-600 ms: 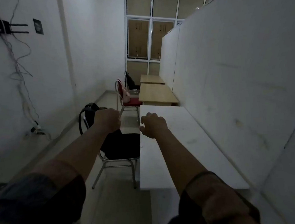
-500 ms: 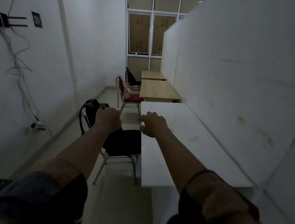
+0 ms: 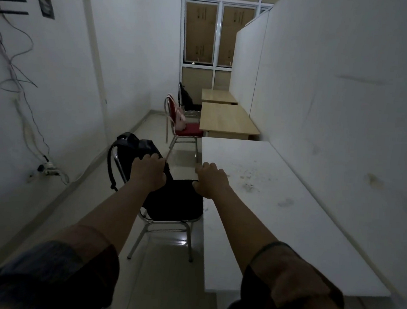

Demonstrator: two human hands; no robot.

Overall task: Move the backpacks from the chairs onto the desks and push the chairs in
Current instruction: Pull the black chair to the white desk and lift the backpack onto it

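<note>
A black backpack (image 3: 130, 146) leans against the backrest of a black chair (image 3: 177, 201) pulled out left of the white desk (image 3: 278, 209). My left hand (image 3: 148, 173) is at the backpack's top with its fingers curled over it; the hand hides whether it grips. My right hand (image 3: 211, 180) hovers, loosely curled and holding nothing, over the white desk's left edge. Farther on, a red chair (image 3: 187, 130) carries a pink bag (image 3: 179, 119) beside a wooden desk (image 3: 227, 119). Behind it another dark backpack (image 3: 186, 95) stands on a chair by a second wooden desk (image 3: 218, 95).
A white partition wall (image 3: 335, 103) runs along the right of the desks. The left wall (image 3: 56, 94) has hanging cables and a power strip (image 3: 48, 167) near the floor. A narrow tiled aisle (image 3: 163, 285) runs between them to a boarded window (image 3: 217, 33).
The view has moved closer to the black chair. My left hand's fingers now reach over the backpack's top. My right hand has stayed over the desk edge.
</note>
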